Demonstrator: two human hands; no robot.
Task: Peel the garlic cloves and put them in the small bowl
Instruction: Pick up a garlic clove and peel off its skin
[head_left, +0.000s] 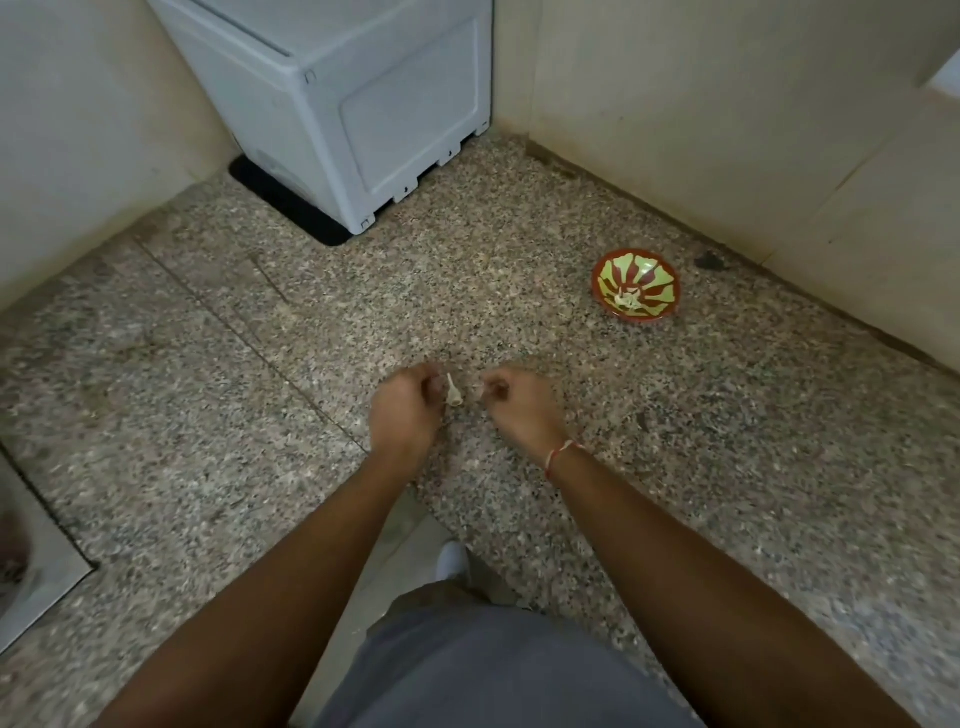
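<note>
Two hands were apart: the left hand (407, 408) pinched a garlic clove (453, 392), the right hand (521, 402) seemingly a skin scrap. With the small bowl (635, 285) well apart on the counter (727, 415), a slipped clove could drop.

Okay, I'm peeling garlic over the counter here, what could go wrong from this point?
1. The garlic clove sits at the fingertips of the left hand, out over the speckled counter; if it slips, it may be hard to spot there.
2. The small bowl stands well off to the right, so the carry could drop it.
3. The right hand seems to pinch a scrap of skin that may scatter.
</note>
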